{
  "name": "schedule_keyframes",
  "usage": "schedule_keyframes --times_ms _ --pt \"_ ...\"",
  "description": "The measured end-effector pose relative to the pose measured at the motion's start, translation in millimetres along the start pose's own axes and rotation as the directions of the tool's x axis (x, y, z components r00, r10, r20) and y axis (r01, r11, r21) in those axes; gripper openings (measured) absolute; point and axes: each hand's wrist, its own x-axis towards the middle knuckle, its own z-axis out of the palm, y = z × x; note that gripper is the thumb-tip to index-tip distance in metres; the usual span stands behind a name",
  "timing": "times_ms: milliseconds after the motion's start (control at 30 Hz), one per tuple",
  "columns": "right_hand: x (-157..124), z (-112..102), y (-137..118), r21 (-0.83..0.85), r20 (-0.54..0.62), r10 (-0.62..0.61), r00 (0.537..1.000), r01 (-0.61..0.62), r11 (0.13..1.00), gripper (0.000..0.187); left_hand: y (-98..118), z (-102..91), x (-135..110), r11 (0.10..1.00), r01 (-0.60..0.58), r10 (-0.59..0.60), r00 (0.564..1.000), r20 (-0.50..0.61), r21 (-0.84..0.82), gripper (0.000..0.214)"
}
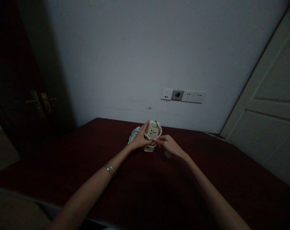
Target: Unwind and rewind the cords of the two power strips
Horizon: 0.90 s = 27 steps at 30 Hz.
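A small cream power strip (152, 131) stands upright on the dark red table (145, 179), its white cable looped around it. My left hand (140, 139) grips the strip's left side, fingers curled round it, a metal bracelet on that wrist. My right hand (167, 144) pinches the white cable (159, 132) at the strip's lower right edge. More coiled white cable (134, 133) lies on the table just behind my left hand.
A pale wall stands close behind the table, carrying a row of wall sockets (183, 95). A dark door with a brass handle (43, 102) is at left. A white panelled door (271, 111) is at right.
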Motion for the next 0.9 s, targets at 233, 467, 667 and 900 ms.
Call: schedule_keyframes --times_ms 233,467,667,900 --pt "-3.1 -7.1 5.6 0.105 0.015 0.02 1.0 -0.021 0.994 0.025 -0.7 1.3 2.7 0.999 0.011 -0.01 0.999 0.035 -0.037 0.091" --pt "-3.9 -15.8 30.5 0.091 -0.102 0.071 0.992 -0.061 0.994 0.035 2.1 5.4 7.1 0.979 0.116 -0.124 0.992 -0.038 -0.17 0.094" --pt "1.2 -24.9 39.8 0.198 -0.188 0.08 0.979 -0.042 0.979 0.037 4.0 4.7 14.4 0.875 0.32 -0.351 0.936 -0.022 -0.362 0.091" --pt "-5.1 -37.9 65.2 0.802 -0.025 0.43 0.903 -0.238 0.548 0.037 -3.3 10.6 24.9 0.627 0.456 -0.602 0.798 -0.023 -0.631 0.078"
